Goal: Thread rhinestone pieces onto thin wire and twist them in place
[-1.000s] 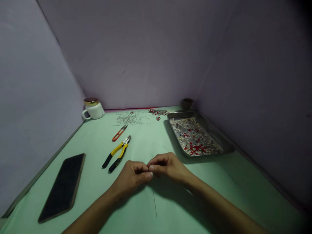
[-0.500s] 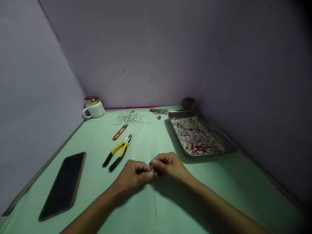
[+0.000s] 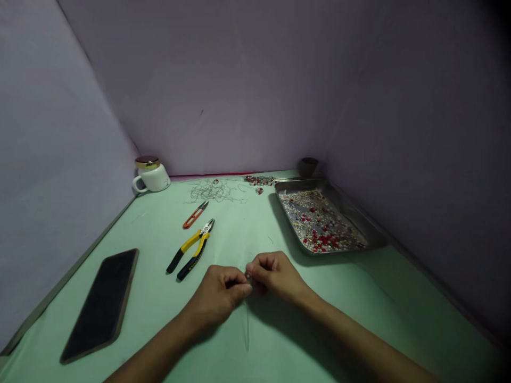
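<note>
My left hand [image 3: 225, 292] pinches a thin wire [image 3: 247, 330] between thumb and index finger, at the middle front of the green table. Its loose end hangs below my fingertips. Against it, my right hand [image 3: 275, 274] is closed in a pinch at the same spot. Something small and clear or silvery, perhaps beads, shows between the fingertips, mostly hidden by them. Pliers [image 3: 192, 250] with yellow and black handles lie beyond my left hand. Just past them are orange thread snips [image 3: 195, 215].
A metal tray [image 3: 303, 249] of mixed beads stands at the right. Tangled wire [image 3: 215, 190] and red beaded pieces [image 3: 259, 181] lie at the back. A white lidded mug [image 3: 155, 178] is back left, a phone [image 3: 101, 306] front left, a small dark pot [image 3: 308, 167] back right.
Both hands stay pinched together at nearly the same place. The wire's hanging end has swung slightly left. The whole view has shifted a little.
</note>
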A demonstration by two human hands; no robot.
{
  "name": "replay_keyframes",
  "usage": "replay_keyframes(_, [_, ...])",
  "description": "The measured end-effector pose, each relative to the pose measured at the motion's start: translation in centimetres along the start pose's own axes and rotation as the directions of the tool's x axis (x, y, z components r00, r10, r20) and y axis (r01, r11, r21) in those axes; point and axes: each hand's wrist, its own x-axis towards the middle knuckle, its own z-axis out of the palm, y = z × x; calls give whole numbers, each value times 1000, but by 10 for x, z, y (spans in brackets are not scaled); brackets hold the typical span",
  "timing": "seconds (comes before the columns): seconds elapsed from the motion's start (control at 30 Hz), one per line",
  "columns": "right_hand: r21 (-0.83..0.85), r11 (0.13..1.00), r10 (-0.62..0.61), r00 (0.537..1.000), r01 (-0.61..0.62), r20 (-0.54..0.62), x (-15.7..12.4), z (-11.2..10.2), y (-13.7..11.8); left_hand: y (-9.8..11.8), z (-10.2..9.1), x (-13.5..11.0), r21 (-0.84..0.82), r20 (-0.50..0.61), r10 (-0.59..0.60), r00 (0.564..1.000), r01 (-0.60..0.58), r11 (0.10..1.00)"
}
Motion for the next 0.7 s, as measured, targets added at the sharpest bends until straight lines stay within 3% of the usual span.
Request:
replay_keyframes(0.17, [125,992,31,999,-33,18,1,2,1,-1,0,-3,52,-40,113,993,-111,992])
replay_keyframes(0.37, [189,979,-98,991,80,89,5,-2,3,-6,1,3,-161,-68,-76,995,64,985])
replay_keyframes(0.7, [-44,987,-143,971,154,194,3,-13,2,-7,-5,5,-162,-8,-46,999,45,986])
